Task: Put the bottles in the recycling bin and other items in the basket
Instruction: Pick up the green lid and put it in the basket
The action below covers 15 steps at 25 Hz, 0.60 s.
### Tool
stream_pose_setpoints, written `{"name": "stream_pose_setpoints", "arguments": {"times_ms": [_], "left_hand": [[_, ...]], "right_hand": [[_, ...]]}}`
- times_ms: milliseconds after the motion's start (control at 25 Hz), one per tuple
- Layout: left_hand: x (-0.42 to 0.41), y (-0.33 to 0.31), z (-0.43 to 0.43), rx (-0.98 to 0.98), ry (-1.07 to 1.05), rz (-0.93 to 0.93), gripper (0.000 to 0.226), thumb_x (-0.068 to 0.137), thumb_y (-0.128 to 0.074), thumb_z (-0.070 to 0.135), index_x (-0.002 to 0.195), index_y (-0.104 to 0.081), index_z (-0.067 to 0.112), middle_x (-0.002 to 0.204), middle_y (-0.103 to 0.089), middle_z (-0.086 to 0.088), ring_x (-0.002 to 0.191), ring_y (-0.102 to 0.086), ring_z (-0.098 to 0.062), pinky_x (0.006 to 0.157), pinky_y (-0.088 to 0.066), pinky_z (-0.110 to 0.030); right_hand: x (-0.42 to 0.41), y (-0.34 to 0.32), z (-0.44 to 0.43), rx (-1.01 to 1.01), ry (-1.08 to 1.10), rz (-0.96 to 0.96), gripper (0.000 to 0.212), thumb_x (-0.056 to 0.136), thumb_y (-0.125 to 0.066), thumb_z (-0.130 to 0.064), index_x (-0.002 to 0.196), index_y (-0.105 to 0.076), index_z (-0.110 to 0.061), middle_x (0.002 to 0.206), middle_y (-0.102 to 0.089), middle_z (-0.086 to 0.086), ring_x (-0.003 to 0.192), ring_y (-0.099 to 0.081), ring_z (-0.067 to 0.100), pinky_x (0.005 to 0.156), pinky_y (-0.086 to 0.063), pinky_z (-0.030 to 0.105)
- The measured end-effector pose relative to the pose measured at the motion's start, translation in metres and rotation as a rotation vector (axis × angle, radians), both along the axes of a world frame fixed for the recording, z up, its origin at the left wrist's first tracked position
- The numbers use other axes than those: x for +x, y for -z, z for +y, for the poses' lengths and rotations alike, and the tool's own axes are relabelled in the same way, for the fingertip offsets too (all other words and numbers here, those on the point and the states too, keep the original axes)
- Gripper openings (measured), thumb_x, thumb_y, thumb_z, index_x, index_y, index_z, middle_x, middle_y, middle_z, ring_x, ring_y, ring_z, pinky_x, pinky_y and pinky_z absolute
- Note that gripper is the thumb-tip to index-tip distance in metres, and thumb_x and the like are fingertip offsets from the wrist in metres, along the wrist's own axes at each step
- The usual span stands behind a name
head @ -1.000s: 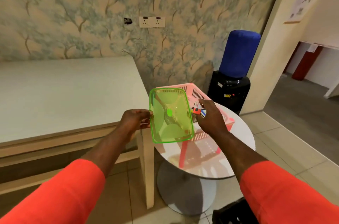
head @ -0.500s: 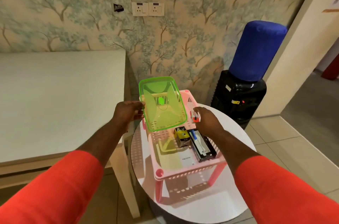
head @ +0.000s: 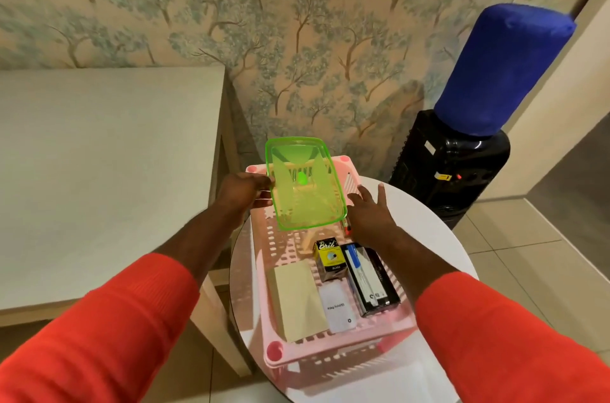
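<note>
Holding the tray (head: pixel 305 191) by its left rim, your left hand (head: pixel 242 193) has fingers and thumb pinched on the plastic. The tray hangs tilted over the far half of the basket (head: pixel 274 349) and I can't tell whether it touches the basket anywhere. That placing makes sense. The tray is no bottle, so the basket is its home. The near half is already taken by the pad (head: pixel 295 300), the card (head: pixel 338 307), the ink box (head: pixel 330 259) and the pen case (head: pixel 373 280), which lie side by side on the floor. The far half, seen through the green plastic, looks like the only room left. A one-edge pinch lets you swing the tray flat as you lower it.

Your right hand (head: pixel 369 214) is spread wide, fingers straight and apart, gripping nothing. It hovers palm down at the basket's right side, just beside the tray's near right corner. It looks well placed to steady that corner if the tray tips. A small red thing (head: pixel 347 227) shows between the tray corner and your wrist. It is too hidden to name, and I cannot tell whether your hand touches it.

The basket stands on the round table (head: pixel 439 247). No bottle and no recycling bin are in view, so that part of the job cannot be judged.
</note>
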<state>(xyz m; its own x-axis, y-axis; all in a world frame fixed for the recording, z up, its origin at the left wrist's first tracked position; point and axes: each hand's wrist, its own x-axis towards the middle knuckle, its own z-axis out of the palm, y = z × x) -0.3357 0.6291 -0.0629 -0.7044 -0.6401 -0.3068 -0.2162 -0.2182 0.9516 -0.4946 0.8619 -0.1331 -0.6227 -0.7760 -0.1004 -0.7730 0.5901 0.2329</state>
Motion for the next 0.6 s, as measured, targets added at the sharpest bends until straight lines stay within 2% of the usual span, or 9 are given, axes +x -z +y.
{"name": "stream_pose_setpoints", "arguments": {"times_ms": [120,200,240,280,320,400,440,520,600], "left_hand": [[-0.006,0.003,-0.003,-0.02,0.021,-0.017,0.018,0.09,-0.065,0.003,0.107,-0.068,-0.004,0.082,-0.071,-0.013,0.054,-0.07,-0.013,0.049,-0.055,-0.024],[-0.01,0.004,-0.007,-0.024,0.017,-0.03,0.02,0.09,-0.066,0.003,0.108,-0.068,-0.006,0.083,-0.072,-0.014,0.055,-0.07,-0.015,0.05,-0.056,-0.025],[-0.012,0.005,-0.009,-0.023,0.018,-0.042,0.02,0.09,-0.067,0.003,0.108,-0.068,-0.006,0.082,-0.072,-0.014,0.056,-0.07,-0.016,0.05,-0.056,-0.026],[-0.013,0.005,-0.009,-0.018,0.023,-0.048,0.019,0.09,-0.067,0.002,0.107,-0.068,-0.006,0.081,-0.071,-0.013,0.056,-0.069,-0.015,0.05,-0.056,-0.026],[-0.014,0.005,-0.009,-0.018,0.027,-0.056,0.015,0.09,-0.067,0.001,0.104,-0.068,-0.005,0.078,-0.07,-0.012,0.053,-0.068,-0.014,0.049,-0.057,-0.026],[-0.015,0.002,-0.006,-0.025,0.04,-0.071,0.005,0.091,-0.065,0.0,0.095,-0.068,-0.002,0.076,-0.069,-0.012,0.052,-0.067,-0.014,0.049,-0.058,-0.026],[-0.014,0.002,-0.006,-0.032,0.044,-0.08,0.003,0.092,-0.065,0.0,0.092,-0.068,0.0,0.077,-0.069,-0.013,0.054,-0.067,-0.016,0.05,-0.058,-0.026],[-0.013,0.004,-0.01,-0.053,0.045,-0.106,0.005,0.09,-0.067,0.0,0.094,-0.068,-0.003,0.083,-0.07,-0.017,0.059,-0.067,-0.019,0.052,-0.06,-0.028],[-0.014,0.012,-0.018,-0.143,0.02,-0.164,0.015,0.086,-0.073,0.003,0.097,-0.07,-0.006,0.089,-0.07,-0.022,0.065,-0.066,-0.025,0.059,-0.061,-0.034]], "right_hand": [[-0.005,0.0,-0.003,0.067,-0.003,-0.029,0.056,0.085,-0.063,-0.041,0.139,-0.057,-0.027,0.154,-0.042,0.006,0.153,-0.013,0.033,0.113,0.012,0.072],[-0.009,-0.007,-0.005,-0.014,0.045,-0.042,0.05,0.084,-0.063,-0.039,0.132,-0.062,-0.026,0.149,-0.048,0.003,0.151,-0.022,0.027,0.116,0.01,0.067],[-0.009,-0.012,-0.009,-0.118,0.091,-0.06,0.049,0.083,-0.064,-0.036,0.131,-0.063,-0.025,0.143,-0.054,0.003,0.147,-0.031,0.024,0.119,0.007,0.063],[-0.01,-0.017,-0.014,-0.257,0.151,-0.093,0.047,0.084,-0.063,-0.033,0.13,-0.064,-0.024,0.136,-0.06,0.003,0.14,-0.042,0.022,0.122,0.0,0.057],[-0.011,-0.023,-0.022,-0.419,0.224,-0.153,0.045,0.086,-0.06,-0.03,0.13,-0.064,-0.023,0.13,-0.066,0.005,0.131,-0.052,0.024,0.121,-0.013,0.051],[-0.012,-0.032,-0.037,-0.705,0.372,-0.368,0.04,0.089,-0.056,-0.033,0.126,-0.067,-0.02,0.122,-0.071,0.009,0.118,-0.062,0.031,0.108,-0.04,0.043],[-0.012,-0.033,-0.044,-0.8,0.422,-0.477,0.039,0.089,-0.058,-0.035,0.123,-0.069,-0.017,0.118,-0.073,0.01,0.113,-0.065,0.032,0.1,-0.047,0.041],[-0.011,-0.03,-0.055,-0.869,0.47,-0.571,0.033,0.088,-0.068,-0.029,0.117,-0.071,-0.014,0.11,-0.075,0.012,0.105,-0.068,0.033,0.091,-0.053,0.038],[-0.008,-0.024,-0.063,-0.883,0.526,-0.569,0.029,0.086,-0.072,-0.021,0.113,-0.073,-0.012,0.11,-0.075,0.013,0.105,-0.068,0.034,0.09,-0.054,0.037]]}}
